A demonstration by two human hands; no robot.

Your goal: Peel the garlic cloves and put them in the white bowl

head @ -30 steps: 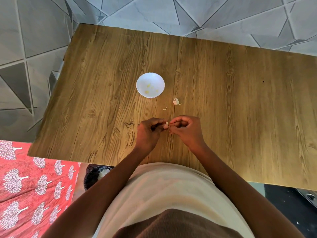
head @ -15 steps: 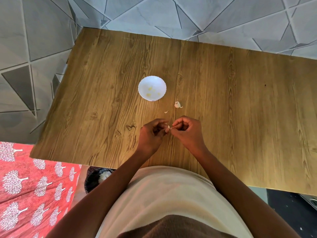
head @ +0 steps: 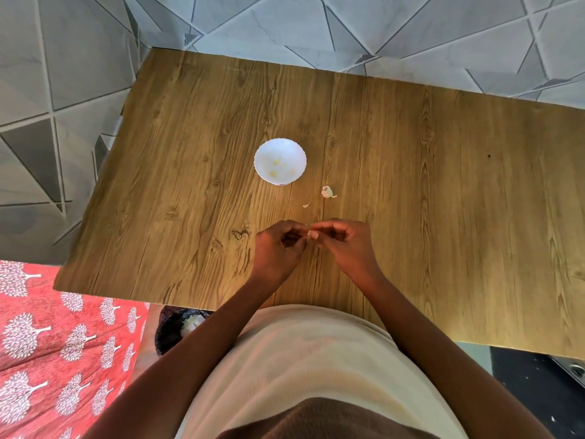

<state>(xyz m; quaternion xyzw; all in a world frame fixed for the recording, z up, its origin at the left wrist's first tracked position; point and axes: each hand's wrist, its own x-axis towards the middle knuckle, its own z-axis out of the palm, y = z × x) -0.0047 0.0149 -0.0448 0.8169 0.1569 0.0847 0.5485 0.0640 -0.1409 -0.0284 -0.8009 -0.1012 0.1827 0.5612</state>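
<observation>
Head view: the left hand (head: pixel 278 248) and right hand (head: pixel 345 245) pinch one garlic clove (head: pixel 311 234) between them above the counter (head: pixel 443 185). The white bowl (head: pixel 280 161), holding peeled cloves, sits at 11 o'clock from the hands.

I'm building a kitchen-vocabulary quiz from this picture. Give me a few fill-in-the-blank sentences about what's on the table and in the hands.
1. The peeled cloves lie inside the ____ bowl.
2. The left hand and right hand pinch one small ____ between them.
3. The garlic piece lies on the ____ table, beside the bowl.

Missing words: white; clove; wooden
</observation>
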